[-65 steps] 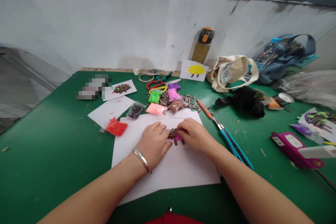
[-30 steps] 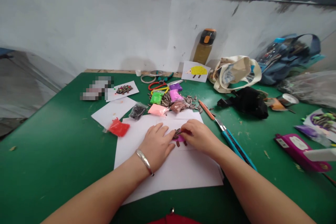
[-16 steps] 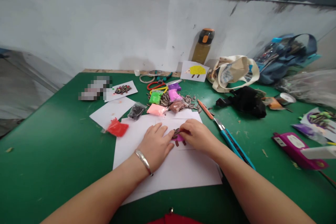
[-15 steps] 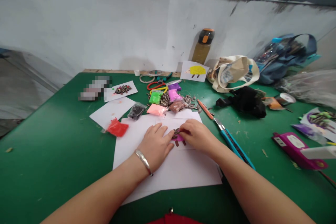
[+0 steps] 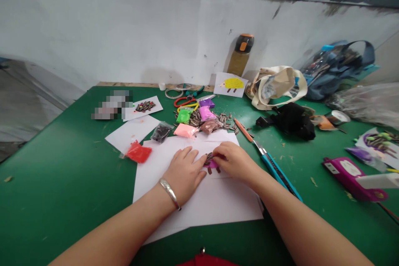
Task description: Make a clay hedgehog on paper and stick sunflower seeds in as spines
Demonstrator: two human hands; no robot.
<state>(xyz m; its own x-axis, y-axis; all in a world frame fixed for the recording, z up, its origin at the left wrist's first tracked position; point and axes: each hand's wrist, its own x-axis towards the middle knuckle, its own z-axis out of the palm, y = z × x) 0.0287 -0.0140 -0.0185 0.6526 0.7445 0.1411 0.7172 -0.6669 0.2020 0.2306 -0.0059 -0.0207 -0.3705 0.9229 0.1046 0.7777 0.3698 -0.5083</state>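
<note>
Centrally, pink clay shape (image 5: 212,163) studded with striped seeds, right hand (image 5: 234,161) pinching it, left hand (image 5: 184,171) flat.

Bare forearms, no sleeves; silver bangle (image 5: 170,193) on left wrist; red garment (image 5: 205,259) below.

Soft even daylight, edges warped

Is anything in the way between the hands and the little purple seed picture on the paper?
Nothing visible is. The right hand has its fingertips right at the seed picture, and the left hand lies flat on the paper beside it. The clay bags and the knife lie off to the sides.
</note>
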